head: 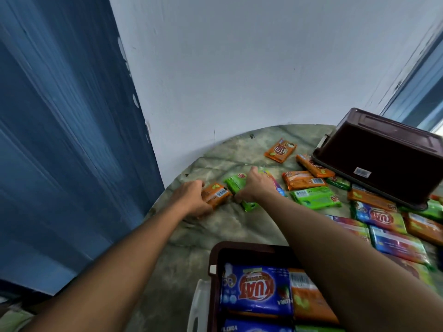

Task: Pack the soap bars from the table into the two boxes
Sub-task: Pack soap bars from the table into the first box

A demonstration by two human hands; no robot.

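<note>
An orange soap bar is gripped by the left hand and a green soap bar by the right hand, on the tabletop. Stiff, light, slick-wrapped bars are best pinched across their long edges.

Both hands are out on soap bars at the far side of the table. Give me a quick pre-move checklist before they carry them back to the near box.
1. Left hand grips the orange bar: ok.
2. Right hand has a secure hold on the green bar: cannot tell, the hand covers it.
3. Near box open: ok.
4. Free room in the near box: cannot tell, blue and orange bars already lie inside and the right forearm hides part.
5. Far box ready to receive: not ok, it lies tipped on loose bars.
</note>
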